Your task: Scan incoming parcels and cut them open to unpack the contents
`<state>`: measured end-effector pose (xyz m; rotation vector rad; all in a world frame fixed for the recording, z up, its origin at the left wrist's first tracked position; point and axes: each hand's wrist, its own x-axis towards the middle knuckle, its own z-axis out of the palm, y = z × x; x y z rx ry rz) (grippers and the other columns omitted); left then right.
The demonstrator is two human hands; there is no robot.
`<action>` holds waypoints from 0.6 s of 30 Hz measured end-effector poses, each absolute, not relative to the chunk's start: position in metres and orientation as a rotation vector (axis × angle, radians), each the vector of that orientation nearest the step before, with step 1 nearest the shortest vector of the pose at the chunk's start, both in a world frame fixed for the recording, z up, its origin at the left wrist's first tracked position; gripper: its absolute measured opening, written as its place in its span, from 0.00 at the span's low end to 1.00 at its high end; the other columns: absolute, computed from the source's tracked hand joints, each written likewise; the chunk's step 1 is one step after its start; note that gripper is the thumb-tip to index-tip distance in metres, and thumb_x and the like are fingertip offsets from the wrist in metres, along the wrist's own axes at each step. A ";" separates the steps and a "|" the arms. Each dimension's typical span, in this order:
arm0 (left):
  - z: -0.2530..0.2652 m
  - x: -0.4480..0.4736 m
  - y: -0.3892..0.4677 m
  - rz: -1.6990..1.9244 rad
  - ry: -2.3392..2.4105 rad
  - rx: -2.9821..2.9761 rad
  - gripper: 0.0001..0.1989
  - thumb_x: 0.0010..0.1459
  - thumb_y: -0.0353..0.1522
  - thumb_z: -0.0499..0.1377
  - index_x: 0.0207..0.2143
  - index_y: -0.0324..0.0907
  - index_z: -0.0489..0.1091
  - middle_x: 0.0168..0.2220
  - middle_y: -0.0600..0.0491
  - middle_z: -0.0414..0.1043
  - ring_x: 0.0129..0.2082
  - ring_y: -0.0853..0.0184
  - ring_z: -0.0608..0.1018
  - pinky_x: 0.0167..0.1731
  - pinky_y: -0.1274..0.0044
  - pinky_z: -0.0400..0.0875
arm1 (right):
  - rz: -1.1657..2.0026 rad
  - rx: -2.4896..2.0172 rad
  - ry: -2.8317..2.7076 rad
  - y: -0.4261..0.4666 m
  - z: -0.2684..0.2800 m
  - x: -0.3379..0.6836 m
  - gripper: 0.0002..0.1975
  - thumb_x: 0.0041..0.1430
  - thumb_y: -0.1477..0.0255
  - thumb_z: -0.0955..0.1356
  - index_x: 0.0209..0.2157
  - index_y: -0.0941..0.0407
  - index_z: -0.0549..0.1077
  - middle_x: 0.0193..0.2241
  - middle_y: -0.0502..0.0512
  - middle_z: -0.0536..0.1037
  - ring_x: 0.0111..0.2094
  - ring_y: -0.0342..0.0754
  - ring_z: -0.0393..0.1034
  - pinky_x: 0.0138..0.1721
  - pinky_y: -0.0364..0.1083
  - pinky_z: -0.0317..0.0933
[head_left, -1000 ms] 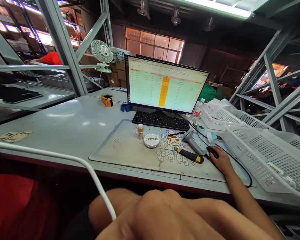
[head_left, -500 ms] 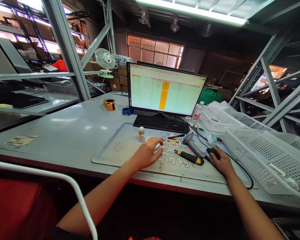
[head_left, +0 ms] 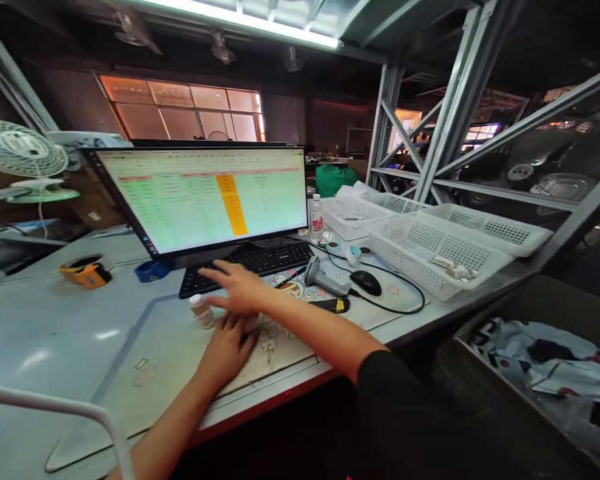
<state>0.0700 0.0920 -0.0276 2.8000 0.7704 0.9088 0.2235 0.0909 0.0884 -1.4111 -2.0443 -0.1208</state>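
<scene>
My right hand (head_left: 237, 287) reaches across to the left, fingers spread, over the front of the keyboard (head_left: 290, 257). Its thumb points at a small bottle (head_left: 201, 312) with a white cap, which stands on the desk mat (head_left: 175, 353); I cannot tell whether they touch. Below it my left hand (head_left: 230, 350) rests on the mat, fingers and thumb bent around a white round container (head_left: 253, 323), mostly hidden by the hands. The black mouse (head_left: 366, 283) lies free on the right. A grey barcode scanner (head_left: 327, 277) and a black-and-yellow utility knife (head_left: 333, 305) lie behind my right forearm.
A monitor (head_left: 205, 200) showing a spreadsheet stands at the back. White perforated baskets (head_left: 430, 250) line the right side, near a clear bottle (head_left: 316, 217). Orange tape (head_left: 87, 272) and blue tape (head_left: 153, 269) sit at left. A bin (head_left: 480, 360) with plastic bags is at lower right.
My right hand has left the mouse and crossed left toward the small bottle, fingers spreading. My left hand stays by the white round container. The view has turned right.
</scene>
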 end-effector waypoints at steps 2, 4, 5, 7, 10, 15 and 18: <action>-0.029 0.068 0.094 0.917 0.755 2.805 0.25 0.66 0.41 0.53 0.60 0.38 0.71 0.63 0.37 0.69 0.68 0.39 0.63 0.66 0.46 0.61 | -0.070 -1.512 -2.033 0.126 0.081 0.182 0.31 0.61 0.55 0.74 0.64 0.48 0.73 0.68 0.53 0.68 0.65 0.63 0.66 0.62 0.60 0.66; -0.030 0.066 0.095 0.902 0.739 2.808 0.25 0.66 0.40 0.53 0.60 0.35 0.70 0.63 0.35 0.68 0.67 0.38 0.64 0.66 0.46 0.61 | 0.052 -1.616 -2.061 0.148 0.073 0.156 0.20 0.62 0.58 0.72 0.53 0.48 0.80 0.57 0.54 0.79 0.56 0.62 0.75 0.54 0.61 0.73; -0.030 0.066 0.095 0.889 0.735 2.805 0.25 0.65 0.39 0.53 0.60 0.34 0.70 0.62 0.34 0.69 0.66 0.39 0.66 0.65 0.46 0.61 | 0.116 -1.648 -2.069 0.154 0.070 0.150 0.14 0.62 0.59 0.72 0.47 0.48 0.82 0.51 0.54 0.83 0.52 0.61 0.78 0.51 0.62 0.74; -0.028 0.067 0.093 0.883 0.744 2.795 0.25 0.66 0.39 0.52 0.59 0.34 0.70 0.61 0.34 0.70 0.65 0.39 0.67 0.65 0.45 0.61 | 0.221 -1.661 -2.033 0.153 0.070 0.150 0.09 0.60 0.60 0.73 0.34 0.49 0.82 0.41 0.56 0.86 0.46 0.62 0.81 0.49 0.64 0.74; -0.023 0.068 0.088 0.911 0.743 2.786 0.22 0.68 0.40 0.53 0.57 0.39 0.72 0.62 0.38 0.70 0.67 0.40 0.64 0.66 0.46 0.60 | 0.376 -1.581 -1.670 0.128 0.084 0.189 0.19 0.55 0.54 0.77 0.21 0.50 0.74 0.30 0.56 0.84 0.42 0.61 0.81 0.51 0.62 0.72; -0.020 0.069 0.083 0.862 0.764 2.737 0.21 0.70 0.42 0.51 0.58 0.45 0.72 0.66 0.46 0.67 0.68 0.46 0.63 0.65 0.51 0.65 | 0.366 -1.404 -0.934 0.046 0.123 0.349 0.23 0.58 0.49 0.74 0.26 0.55 0.72 0.24 0.47 0.78 0.28 0.43 0.75 0.36 0.42 0.71; -0.021 0.070 0.084 0.827 0.808 2.690 0.22 0.71 0.44 0.51 0.60 0.46 0.72 0.68 0.47 0.66 0.69 0.45 0.61 0.64 0.50 0.66 | 0.249 -1.335 -0.581 -0.018 0.135 0.454 0.22 0.65 0.50 0.70 0.31 0.54 0.67 0.17 0.42 0.68 0.16 0.39 0.61 0.19 0.37 0.60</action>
